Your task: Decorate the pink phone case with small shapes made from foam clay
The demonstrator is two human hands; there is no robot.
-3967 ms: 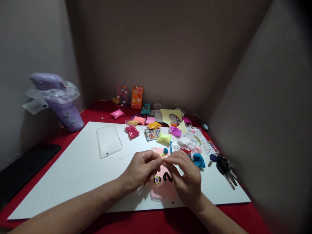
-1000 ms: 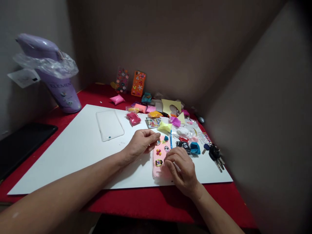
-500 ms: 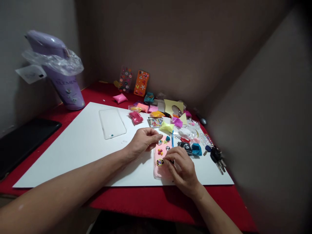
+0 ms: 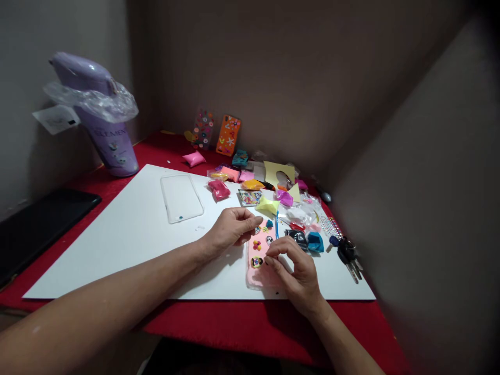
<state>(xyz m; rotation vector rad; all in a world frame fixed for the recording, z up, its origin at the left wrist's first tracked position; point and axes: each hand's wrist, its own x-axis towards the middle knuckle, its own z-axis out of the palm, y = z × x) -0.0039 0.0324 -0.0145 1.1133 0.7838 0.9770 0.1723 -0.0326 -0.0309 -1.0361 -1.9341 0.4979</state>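
Observation:
A pink phone case (image 4: pixel 258 254) with small coloured clay decorations lies on a white board (image 4: pixel 128 245). My left hand (image 4: pixel 232 227) rests at the case's upper left edge, fingers curled in a pinch; what they hold is too small to see. My right hand (image 4: pixel 297 273) hovers over the lower right part of the case, thumb and fingers pinched together just above its surface near a round decoration. A clear phone case (image 4: pixel 182 197) lies further left on the board.
Small bags of coloured clay (image 4: pixel 219 189), yellow paper (image 4: pixel 278 172), a blue stick (image 4: pixel 277 224) and keys (image 4: pixel 347 255) crowd the board's far right. Two decorated cases (image 4: pixel 227 135) lean on the back wall. A purple jug (image 4: pixel 104 125) stands far left; a black tablet (image 4: pixel 35 226) lies left.
Four seconds ago both hands pinched something together above the case. Since then the left hand settled at the case's top edge and the right hand pressed at the case, then lifted slightly.

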